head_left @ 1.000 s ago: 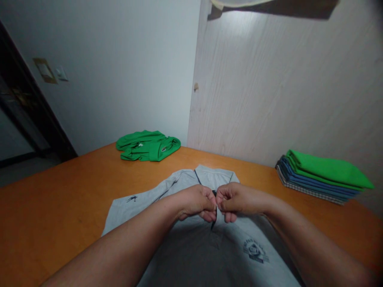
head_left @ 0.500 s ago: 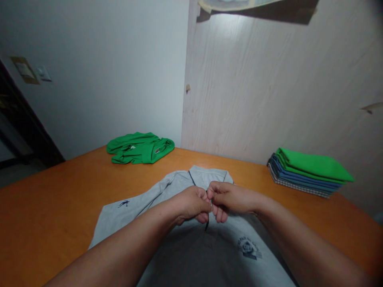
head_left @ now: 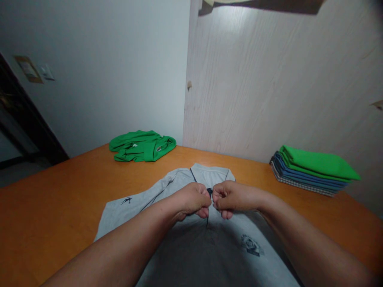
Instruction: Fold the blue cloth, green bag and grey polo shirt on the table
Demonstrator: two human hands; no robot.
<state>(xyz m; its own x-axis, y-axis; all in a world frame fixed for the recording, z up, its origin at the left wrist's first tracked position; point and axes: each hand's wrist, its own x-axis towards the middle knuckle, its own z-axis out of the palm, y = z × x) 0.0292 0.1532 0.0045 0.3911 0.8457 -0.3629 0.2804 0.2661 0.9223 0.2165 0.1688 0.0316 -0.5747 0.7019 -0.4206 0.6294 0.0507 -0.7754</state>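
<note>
While the orange tabletop [head_left: 56, 199] is partly covered by a light-grey collared fabric shirt [head_left: 221, 241] spread in front, a stack of folded green, blue and checked cloth [head_left: 314, 167] is set at right, a bunched green fabric garment [head_left: 142, 147] at left rear. By the left hand [head_left: 196, 199] and right hand [head_left: 229, 198], fingers curled tight, the shirt's dark-edged placket [head_left: 212, 215] is pinched.

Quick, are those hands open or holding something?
Left hand: closed, pinching the grey polo shirt at its placket.
Right hand: closed, pinching the same shirt's placket.

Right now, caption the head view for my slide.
Bare left hand and right hand pinch a grey collared shirt on an orange table.
</note>
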